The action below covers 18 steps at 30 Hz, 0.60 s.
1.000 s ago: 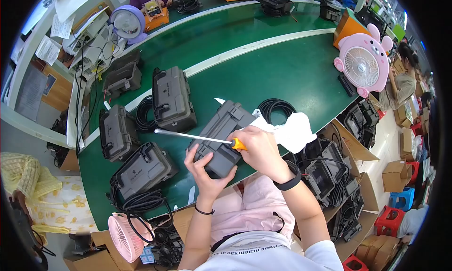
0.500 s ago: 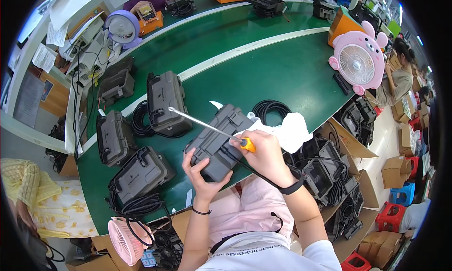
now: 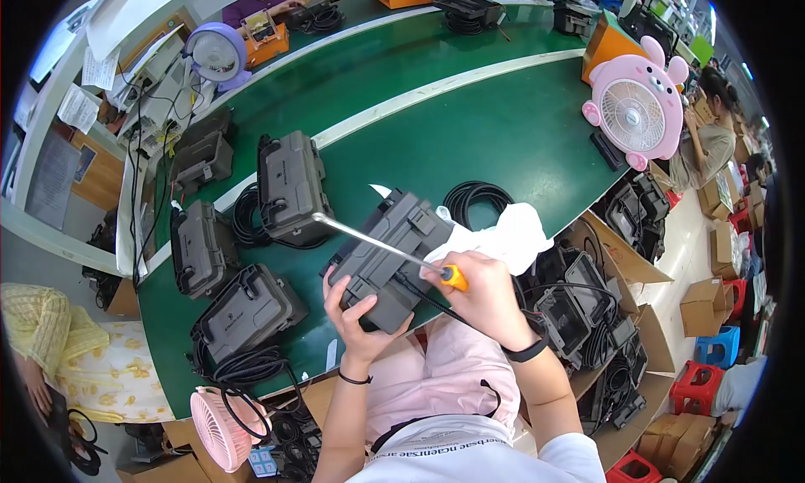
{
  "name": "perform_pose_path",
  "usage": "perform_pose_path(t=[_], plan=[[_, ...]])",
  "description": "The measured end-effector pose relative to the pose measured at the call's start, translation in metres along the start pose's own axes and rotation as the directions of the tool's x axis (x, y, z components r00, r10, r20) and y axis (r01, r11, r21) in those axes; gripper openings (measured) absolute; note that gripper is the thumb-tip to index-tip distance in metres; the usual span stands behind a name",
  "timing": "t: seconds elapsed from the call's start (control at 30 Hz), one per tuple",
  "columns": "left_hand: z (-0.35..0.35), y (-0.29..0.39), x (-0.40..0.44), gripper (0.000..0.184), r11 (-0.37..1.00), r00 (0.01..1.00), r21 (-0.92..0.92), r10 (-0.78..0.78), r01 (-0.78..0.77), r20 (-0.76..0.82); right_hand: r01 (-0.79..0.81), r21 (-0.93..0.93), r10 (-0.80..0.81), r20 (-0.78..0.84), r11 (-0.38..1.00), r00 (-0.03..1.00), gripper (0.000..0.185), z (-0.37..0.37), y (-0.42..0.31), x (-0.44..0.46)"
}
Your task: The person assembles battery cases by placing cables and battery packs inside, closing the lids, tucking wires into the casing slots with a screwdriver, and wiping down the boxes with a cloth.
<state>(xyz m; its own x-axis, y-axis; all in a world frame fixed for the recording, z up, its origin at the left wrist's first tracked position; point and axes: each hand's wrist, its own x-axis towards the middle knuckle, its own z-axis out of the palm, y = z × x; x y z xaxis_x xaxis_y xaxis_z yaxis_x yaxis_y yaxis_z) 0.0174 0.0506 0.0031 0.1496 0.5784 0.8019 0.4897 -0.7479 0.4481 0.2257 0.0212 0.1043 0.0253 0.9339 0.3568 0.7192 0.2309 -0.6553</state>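
My left hand [image 3: 355,324] is closed around the lower left end of a dark grey latched plastic case [image 3: 387,252], which sits tilted above the green bench. In my right hand [image 3: 485,292] is a screwdriver [image 3: 369,238] with a yellow handle and a long metal shaft. The shaft points left across the case; its tip is in the air near the case behind. A black cable runs from the case under my right hand. White cloth or wrapping [image 3: 513,236] lies beside that hand, next to a coiled black cable [image 3: 475,205].
More dark cases [image 3: 292,185] with cables stand on the left of the green bench [image 3: 402,139]. A pink fan [image 3: 633,110] stands at the right, a small pink fan [image 3: 225,428] at lower left. Cartons holding cases [image 3: 579,311] are at my right. Co-workers sit around.
My right hand has moved slightly right and down, taking the screwdriver with it. The case in my left hand has shifted very little.
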Motion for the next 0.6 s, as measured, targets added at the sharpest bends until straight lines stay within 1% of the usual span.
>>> perform_pose_path(t=[0.07, 0.17, 0.2, 0.3, 0.33, 0.43, 0.47, 0.5, 0.57, 0.6], plan=[[-0.001, 0.001, -0.001, 0.083, 1.000, 1.000, 0.010, -0.016, 0.016, 0.001, -0.001, 0.048, 0.002, -0.017, 0.999, 1.000, 0.012, 0.014, -0.003, -0.002], [-0.001, 0.003, -0.002, 0.079, 0.998, 0.998, 0.002, -0.060, 0.060, -0.007, 0.029, 0.044, -0.029, -0.011, 0.999, 1.000, 0.013, 0.034, -0.001, 0.002], [-0.001, 0.003, -0.002, 0.077, 0.997, 0.997, -0.006, -0.082, 0.082, -0.014, 0.071, 0.058, -0.071, -0.013, 0.996, 0.997, 0.019, 0.033, 0.001, 0.005], [0.000, 0.001, -0.004, 0.075, 1.000, 0.999, -0.004, -0.019, 0.019, -0.031, 0.124, 0.061, -0.126, 0.040, 0.990, 0.991, 0.027, 0.026, 0.011, 0.005], [0.000, 0.000, -0.005, 0.074, 1.000, 0.999, 0.010, -0.019, 0.020, -0.026, 0.110, -0.009, -0.108, 0.101, 0.994, 0.989, 0.028, 0.019, 0.011, 0.002], [-0.001, 0.002, -0.007, 0.072, 1.000, 1.000, 0.025, -0.016, 0.017, -0.023, 0.114, -0.118, -0.093, 0.171, 0.986, 0.981, 0.028, -0.004, 0.009, -0.001], [0.000, 0.002, -0.004, 0.072, 1.000, 0.999, 0.011, -0.013, 0.013, -0.033, 0.113, -0.139, -0.100, 0.093, 0.984, 0.991, 0.026, -0.001, 0.011, 0.000], [0.001, 0.002, -0.001, 0.071, 1.000, 0.999, -0.006, -0.007, 0.007, -0.042, 0.111, -0.093, -0.104, 0.076, 0.989, 0.992, 0.023, 0.003, 0.013, 0.000], [-0.001, 0.001, -0.002, 0.078, 0.999, 0.999, 0.025, 0.034, -0.034, -0.010, 0.112, 0.003, -0.112, 0.039, 0.994, 0.993, 0.017, 0.013, 0.015, 0.002], [-0.002, 0.001, -0.002, 0.081, 0.998, 0.999, 0.044, 0.053, -0.053, 0.008, 0.081, 0.080, -0.083, 0.013, 0.993, 0.996, 0.014, 0.020, 0.012, 0.001]])
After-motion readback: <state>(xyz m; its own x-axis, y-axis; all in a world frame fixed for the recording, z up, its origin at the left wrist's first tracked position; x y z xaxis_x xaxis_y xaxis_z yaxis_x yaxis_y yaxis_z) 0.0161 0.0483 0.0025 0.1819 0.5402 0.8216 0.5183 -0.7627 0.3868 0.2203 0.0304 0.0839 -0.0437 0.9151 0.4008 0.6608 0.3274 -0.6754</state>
